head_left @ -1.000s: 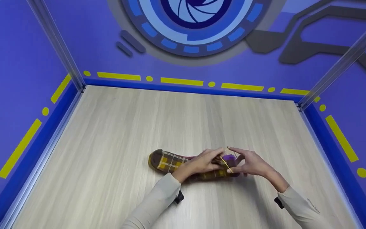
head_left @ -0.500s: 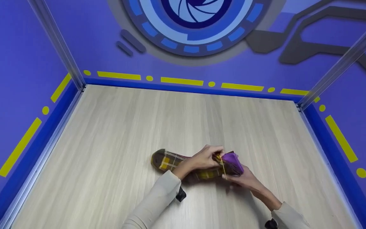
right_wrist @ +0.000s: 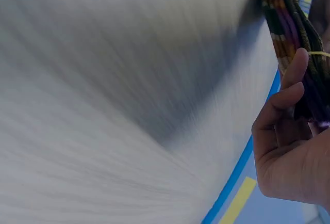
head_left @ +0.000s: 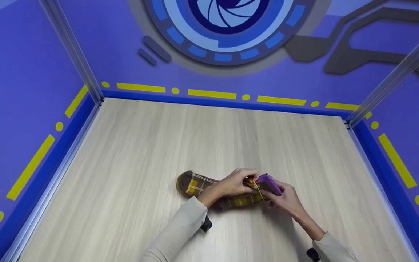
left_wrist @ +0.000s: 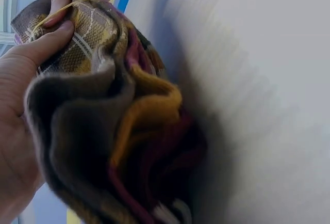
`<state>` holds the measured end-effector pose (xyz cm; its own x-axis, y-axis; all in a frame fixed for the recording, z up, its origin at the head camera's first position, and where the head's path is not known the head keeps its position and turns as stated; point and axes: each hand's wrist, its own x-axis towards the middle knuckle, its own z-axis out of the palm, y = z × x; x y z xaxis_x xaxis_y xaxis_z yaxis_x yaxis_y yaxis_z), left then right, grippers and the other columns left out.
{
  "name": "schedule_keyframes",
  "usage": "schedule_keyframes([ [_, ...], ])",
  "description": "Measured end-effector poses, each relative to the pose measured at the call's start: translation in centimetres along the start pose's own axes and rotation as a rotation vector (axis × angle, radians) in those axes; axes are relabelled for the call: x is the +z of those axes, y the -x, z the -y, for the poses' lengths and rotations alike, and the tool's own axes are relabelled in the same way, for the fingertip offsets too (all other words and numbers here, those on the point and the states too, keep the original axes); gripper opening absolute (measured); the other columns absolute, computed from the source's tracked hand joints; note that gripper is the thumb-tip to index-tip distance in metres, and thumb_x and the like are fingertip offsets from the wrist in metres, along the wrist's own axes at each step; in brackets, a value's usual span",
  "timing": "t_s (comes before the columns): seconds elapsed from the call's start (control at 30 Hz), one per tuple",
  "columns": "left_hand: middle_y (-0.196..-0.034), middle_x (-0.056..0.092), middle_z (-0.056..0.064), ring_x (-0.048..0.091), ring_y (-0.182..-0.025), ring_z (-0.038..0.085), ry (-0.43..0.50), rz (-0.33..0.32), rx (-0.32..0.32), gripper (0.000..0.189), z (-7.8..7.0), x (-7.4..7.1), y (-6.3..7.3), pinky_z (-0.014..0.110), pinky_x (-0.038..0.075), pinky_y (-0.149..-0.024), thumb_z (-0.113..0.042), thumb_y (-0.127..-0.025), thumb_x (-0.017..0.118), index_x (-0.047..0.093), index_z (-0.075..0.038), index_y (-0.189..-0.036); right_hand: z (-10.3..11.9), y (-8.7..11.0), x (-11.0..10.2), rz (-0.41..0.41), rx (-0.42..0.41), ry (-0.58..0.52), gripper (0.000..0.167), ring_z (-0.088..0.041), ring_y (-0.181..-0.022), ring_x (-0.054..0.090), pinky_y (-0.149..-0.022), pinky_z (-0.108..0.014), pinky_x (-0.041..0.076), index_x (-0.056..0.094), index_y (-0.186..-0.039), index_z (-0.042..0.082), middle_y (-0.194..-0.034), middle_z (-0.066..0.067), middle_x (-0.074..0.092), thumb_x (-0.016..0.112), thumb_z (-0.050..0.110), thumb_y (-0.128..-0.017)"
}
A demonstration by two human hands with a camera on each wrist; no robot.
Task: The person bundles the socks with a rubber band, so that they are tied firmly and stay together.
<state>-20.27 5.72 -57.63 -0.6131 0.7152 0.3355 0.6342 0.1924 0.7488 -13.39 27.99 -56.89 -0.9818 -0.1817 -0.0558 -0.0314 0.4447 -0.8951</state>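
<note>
A bundle of plaid socks (head_left: 196, 185) in brown, yellow and purple lies lengthwise near the front of the table. My left hand (head_left: 233, 182) grips it around the middle, thumb on the near side. A thin yellow rubber band (head_left: 258, 189) loops around the bundle near the purple cuff end (head_left: 270, 183). My right hand (head_left: 286, 200) holds that cuff end, and in the right wrist view a fingertip (right_wrist: 298, 66) sits right at the band. The folded layers of the socks (left_wrist: 82, 126) fill the middle of the left wrist view.
The wood-grain table (head_left: 166, 134) is enclosed by blue panels (head_left: 216, 72) with yellow dashes at the back and both sides. Metal posts (head_left: 71, 47) stand at the back corners. A black wrist device (head_left: 206, 223) shows at the left cuff.
One second ago my right fingers held the band stretched at the cuff end. The band now sits around the socks, and my right hand has shifted its hold onto the cuff end.
</note>
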Motion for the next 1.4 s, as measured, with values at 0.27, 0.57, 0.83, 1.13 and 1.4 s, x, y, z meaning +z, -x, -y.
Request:
schedule_keyframes([
  [0.27,-0.110,0.053,0.006,0.050,-0.093,0.011,-0.209,0.024,-0.048,0.032,-0.3,-1.9,1.3,0.019,0.041,-0.082,-0.029,-0.084,0.085,0.059,-0.011,-0.086,-0.1,-0.1,-0.5,-0.002,0.191,-0.096,0.038,-0.018,-0.053,0.069,-0.054,-0.029,0.055,0.063,-0.118,-0.004,-0.081,-0.007,0.070,0.065,0.030,-0.101],
  [0.57,-0.125,0.058,0.003,0.061,-0.102,0.016,-0.335,-0.007,-0.100,0.019,-0.3,-2.0,1.5,0.024,0.049,-0.089,-0.033,-0.093,0.074,0.068,-0.017,-0.102,-0.2,-0.5,-0.5,0.061,0.287,-0.154,0.052,-0.015,-0.065,0.070,-0.063,-0.025,0.055,0.055,-0.134,-0.002,-0.091,-0.004,0.070,0.061,0.039,-0.102],
  [0.83,-0.126,0.066,0.002,0.061,-0.117,0.020,-0.362,0.011,-0.226,0.033,-0.3,-5.4,5.5,0.039,0.049,-0.102,-0.027,-0.098,0.069,0.065,-0.017,-0.128,-0.9,-0.9,-0.5,-0.079,0.303,-0.057,0.046,-0.012,-0.068,0.065,-0.060,-0.024,0.051,0.063,-0.124,0.002,-0.089,-0.005,0.070,0.067,0.040,-0.099],
  [1.13,-0.115,0.064,0.009,0.054,-0.113,0.030,-0.528,-0.229,-0.352,0.020,-0.9,-8.6,12.2,0.049,0.043,-0.096,-0.015,-0.089,0.076,0.071,-0.013,-0.109,-1.6,-0.8,-2.5,-0.212,0.156,0.118,0.040,-0.014,-0.084,0.069,-0.066,-0.023,0.055,0.065,-0.129,0.001,-0.110,-0.021,0.071,0.072,0.022,-0.096],
  [1.4,-0.106,0.064,0.015,0.060,-0.097,0.028,-0.530,-0.388,-0.566,0.033,-2.1,-6.4,14.6,0.045,0.057,-0.077,-0.023,-0.093,0.075,0.073,0.001,-0.114,-2.1,0.0,-1.6,-0.267,-0.201,0.342,0.042,-0.016,-0.080,0.066,-0.070,-0.026,0.055,0.071,-0.122,-0.001,-0.109,-0.018,0.067,0.083,0.004,-0.082],
])
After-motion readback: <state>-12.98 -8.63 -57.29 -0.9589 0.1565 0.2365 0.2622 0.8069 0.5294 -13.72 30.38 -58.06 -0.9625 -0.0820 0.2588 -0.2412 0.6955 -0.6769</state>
